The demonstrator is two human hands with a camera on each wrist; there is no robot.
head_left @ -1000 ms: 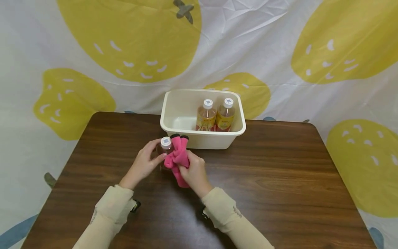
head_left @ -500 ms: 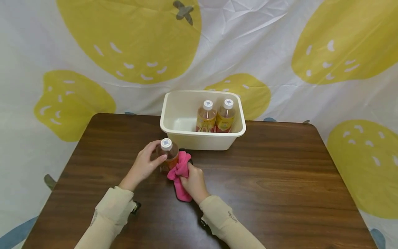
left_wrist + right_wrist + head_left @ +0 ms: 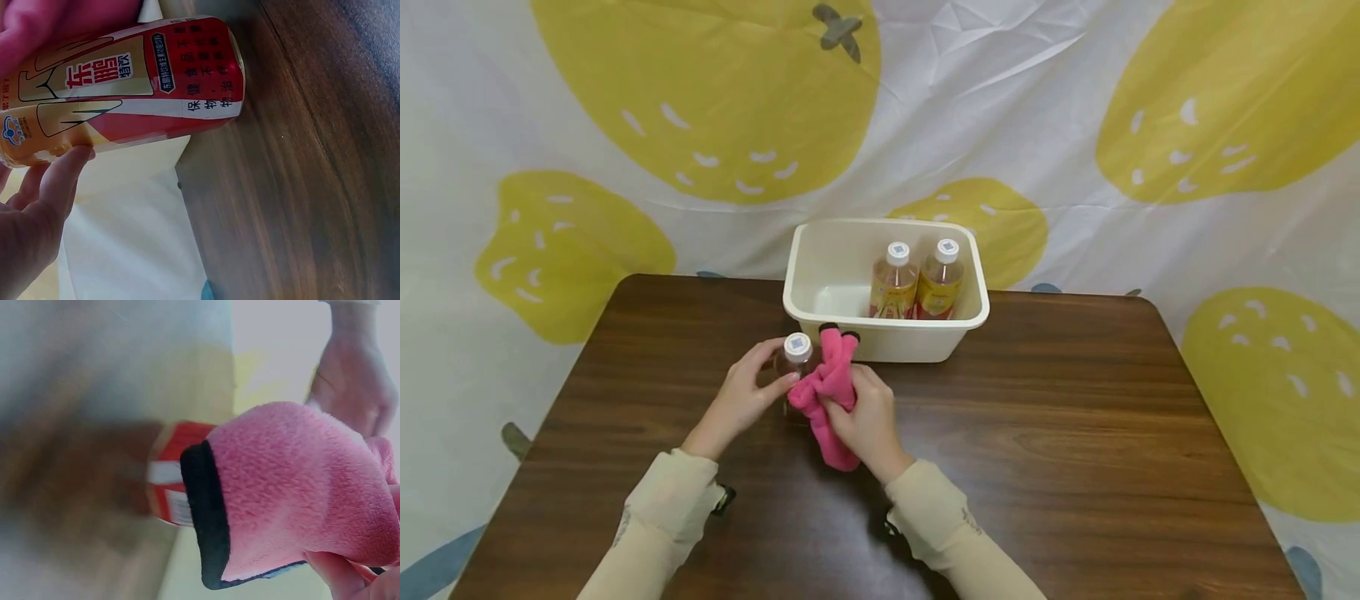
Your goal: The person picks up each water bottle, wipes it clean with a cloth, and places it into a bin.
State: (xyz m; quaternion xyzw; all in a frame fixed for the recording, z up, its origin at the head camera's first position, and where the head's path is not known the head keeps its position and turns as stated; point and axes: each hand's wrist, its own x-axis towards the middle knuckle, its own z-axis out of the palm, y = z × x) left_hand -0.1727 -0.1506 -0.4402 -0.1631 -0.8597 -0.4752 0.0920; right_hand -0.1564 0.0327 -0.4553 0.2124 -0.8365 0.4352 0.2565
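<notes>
My left hand (image 3: 743, 402) holds an upright drink bottle (image 3: 797, 347) near its top, fingers and thumb on opposite sides. The bottle has a white cap and a red and gold label with Chinese print (image 3: 125, 81). A pink fleecy cloth (image 3: 833, 383) with black edging is bunched in the grip of my right hand (image 3: 872, 421). It lies against the bottle's right side and covers much of the label in the head view. From the right wrist, the cloth (image 3: 287, 494) hides all but the bottle's red lower end (image 3: 175, 475).
Behind the hands, against the fruit-print curtain (image 3: 715, 100), stands a cream plastic bin (image 3: 887, 340). Two similar white-capped bottles, one on the left (image 3: 893, 287) and one on the right (image 3: 939, 283), stand upright in its right half. Everything rests on a dark wooden table (image 3: 1060, 433).
The right hand drew the cloth down along the bottle, uncovering some label, then brought it back up over it. The left hand has kept its hold, with the bottle in about the same place.
</notes>
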